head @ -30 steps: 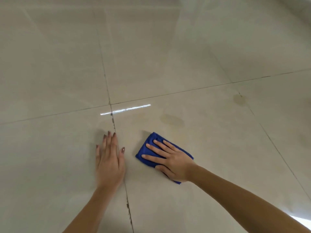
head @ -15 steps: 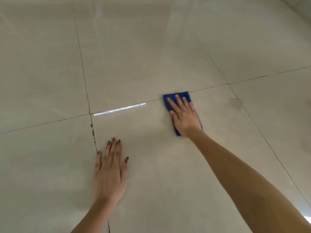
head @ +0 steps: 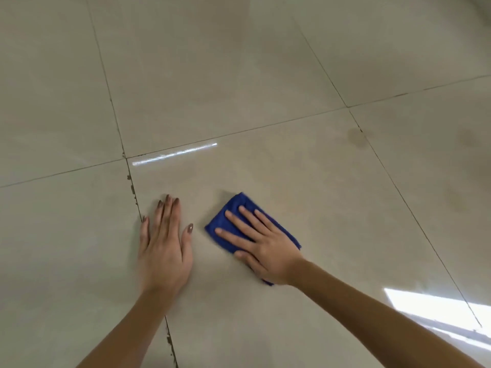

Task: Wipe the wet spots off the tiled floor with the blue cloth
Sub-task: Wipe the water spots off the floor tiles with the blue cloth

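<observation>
**Cloth coming back near, one spot waiting far-right**

Since 0.5 s ago the blue cloth (head: 233, 216) is sliding back from the far grout line (head: 239, 132) toward the person, and is now lying near the left hand (head: 166, 251). The right hand (head: 261, 244) is pressing it flat, fingers straight & spread, not curling round it. The left hand is resting palm-down on the tiled floor (head: 239, 75), fingers straight, holding nothing. The cloth's long axis is running near-right to far-left, along the right fingers. A dark wet spot (head: 356, 136) is sitting well apart, far & right of the cloth, by the grout crossing. The right hand is nearer, so the next stroke is prob. heading there. No containers are showing.
</observation>
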